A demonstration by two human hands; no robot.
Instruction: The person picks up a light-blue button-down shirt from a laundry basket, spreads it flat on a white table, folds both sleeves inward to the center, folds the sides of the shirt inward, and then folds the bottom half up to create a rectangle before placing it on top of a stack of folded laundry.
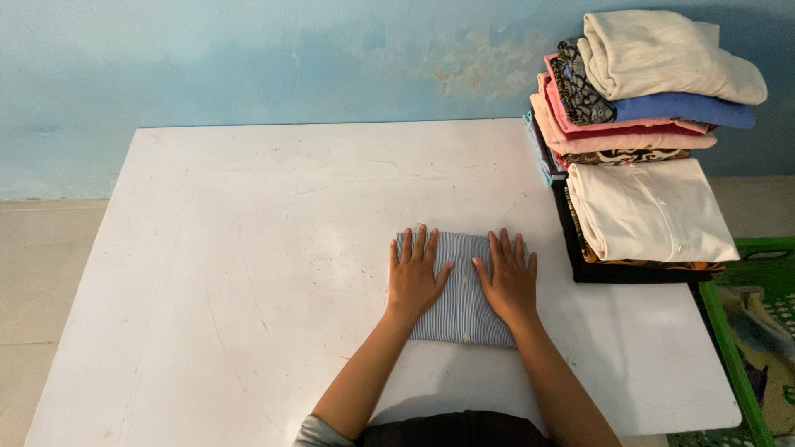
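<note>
The striped shirt lies folded small at the bench's near edge; left hand and right hand press flat, fingers spread. A folded stack stands beside, right.

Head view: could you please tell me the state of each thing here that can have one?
striped shirt: folded, flat on table.
left hand: open, pressing the shirt.
right hand: open, pressing the shirt.
clothes stack: folded, piled at the table's right edge.
white table: bearing shirt and stack.
</note>
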